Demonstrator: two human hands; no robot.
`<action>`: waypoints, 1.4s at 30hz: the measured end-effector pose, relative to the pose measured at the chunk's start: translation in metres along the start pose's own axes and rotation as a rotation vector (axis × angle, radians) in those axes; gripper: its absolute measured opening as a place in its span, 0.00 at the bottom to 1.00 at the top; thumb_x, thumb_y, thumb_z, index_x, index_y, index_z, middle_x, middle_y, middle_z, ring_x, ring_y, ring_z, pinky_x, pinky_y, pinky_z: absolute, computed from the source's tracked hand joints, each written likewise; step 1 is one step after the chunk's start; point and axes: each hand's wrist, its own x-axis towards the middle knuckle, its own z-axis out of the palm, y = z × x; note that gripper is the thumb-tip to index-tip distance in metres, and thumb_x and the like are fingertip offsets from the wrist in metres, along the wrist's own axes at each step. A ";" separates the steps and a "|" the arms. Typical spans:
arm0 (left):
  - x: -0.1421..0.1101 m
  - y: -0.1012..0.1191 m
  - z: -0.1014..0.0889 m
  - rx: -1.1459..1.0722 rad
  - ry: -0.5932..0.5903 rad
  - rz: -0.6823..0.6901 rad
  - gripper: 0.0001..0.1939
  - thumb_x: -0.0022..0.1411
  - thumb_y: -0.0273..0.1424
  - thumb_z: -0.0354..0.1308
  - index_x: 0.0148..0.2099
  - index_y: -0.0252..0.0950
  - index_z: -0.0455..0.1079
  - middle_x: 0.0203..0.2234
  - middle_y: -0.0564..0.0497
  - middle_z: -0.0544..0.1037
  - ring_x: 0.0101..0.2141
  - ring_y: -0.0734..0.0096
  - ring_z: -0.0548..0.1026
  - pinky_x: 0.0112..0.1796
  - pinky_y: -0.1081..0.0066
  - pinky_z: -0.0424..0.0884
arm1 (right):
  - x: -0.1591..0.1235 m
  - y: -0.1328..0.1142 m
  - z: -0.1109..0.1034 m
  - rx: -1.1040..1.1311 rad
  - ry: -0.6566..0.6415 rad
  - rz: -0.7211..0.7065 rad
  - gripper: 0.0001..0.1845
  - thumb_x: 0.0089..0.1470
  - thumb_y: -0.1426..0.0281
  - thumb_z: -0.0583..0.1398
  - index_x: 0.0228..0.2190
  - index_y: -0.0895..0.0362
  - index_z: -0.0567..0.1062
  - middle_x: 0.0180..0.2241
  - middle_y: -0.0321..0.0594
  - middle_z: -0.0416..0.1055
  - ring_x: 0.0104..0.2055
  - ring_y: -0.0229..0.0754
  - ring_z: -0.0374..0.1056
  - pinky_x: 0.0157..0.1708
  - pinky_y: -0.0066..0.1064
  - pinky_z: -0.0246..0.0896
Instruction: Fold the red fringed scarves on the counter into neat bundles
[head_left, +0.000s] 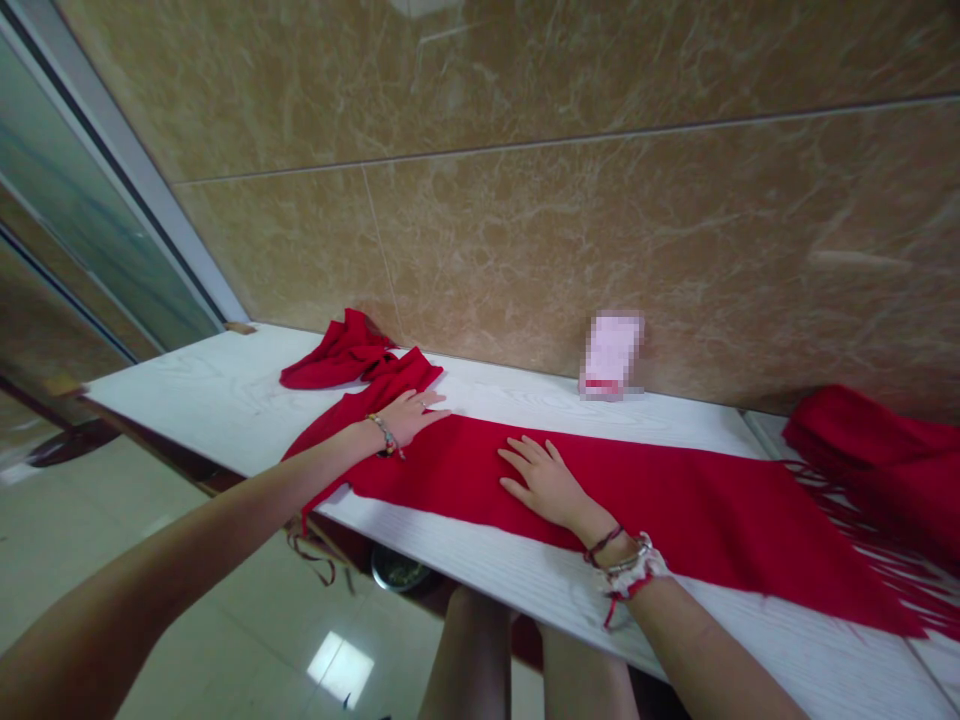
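A long red scarf (622,490) with a fringed right end lies spread along the white table. Its left part is bunched and folded up toward the wall. My left hand (409,417) rests on the scarf where the flat part meets the bunched part, fingers stretched out to the right. Flat on the middle of the scarf lies my right hand (541,482), its fingers spread. Neither hand grips the cloth. Bracelets circle both wrists.
The white table (210,385) runs along a brown marble-patterned wall (525,250). A pink blurred-out object (611,355) leans on the wall. More red fabric (885,450) is heaped at the right end. Below the table edge a metal bowl (401,570) shows near the floor.
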 end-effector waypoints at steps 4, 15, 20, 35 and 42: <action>-0.011 0.005 0.017 -0.125 -0.113 0.010 0.24 0.61 0.27 0.41 0.60 0.37 0.50 0.59 0.46 0.51 0.57 0.69 0.50 0.53 0.72 0.49 | 0.000 0.000 0.000 -0.005 -0.004 0.001 0.24 0.55 0.61 0.48 0.52 0.56 0.61 0.56 0.43 0.54 0.59 0.48 0.45 0.56 0.47 0.36; -0.005 0.049 0.012 -0.179 -0.126 -0.243 0.28 0.63 0.37 0.36 0.62 0.30 0.41 0.60 0.40 0.42 0.59 0.59 0.42 0.53 0.59 0.51 | 0.000 0.001 0.002 -0.002 0.021 -0.012 0.24 0.55 0.60 0.48 0.52 0.56 0.62 0.56 0.43 0.54 0.58 0.48 0.46 0.55 0.47 0.37; -0.004 0.066 0.016 -0.220 -0.118 -0.313 0.30 0.62 0.42 0.35 0.63 0.34 0.40 0.61 0.43 0.41 0.59 0.55 0.40 0.52 0.50 0.47 | 0.000 0.001 0.002 -0.011 0.013 -0.013 0.25 0.55 0.60 0.47 0.52 0.55 0.61 0.57 0.43 0.53 0.59 0.47 0.45 0.56 0.46 0.37; 0.009 0.067 0.007 -0.113 0.020 -0.028 0.27 0.58 0.29 0.39 0.61 0.36 0.47 0.60 0.47 0.47 0.59 0.62 0.41 0.54 0.56 0.45 | -0.004 -0.006 -0.001 -0.116 0.023 0.187 0.33 0.53 0.50 0.44 0.55 0.55 0.56 0.59 0.48 0.47 0.60 0.56 0.40 0.53 0.56 0.36; 0.020 0.066 0.012 -0.208 0.028 -0.011 0.25 0.62 0.35 0.35 0.61 0.41 0.44 0.60 0.51 0.47 0.59 0.64 0.43 0.54 0.53 0.43 | -0.002 -0.003 0.002 -0.153 0.075 0.316 0.31 0.56 0.54 0.43 0.55 0.59 0.56 0.58 0.54 0.48 0.59 0.52 0.43 0.54 0.47 0.39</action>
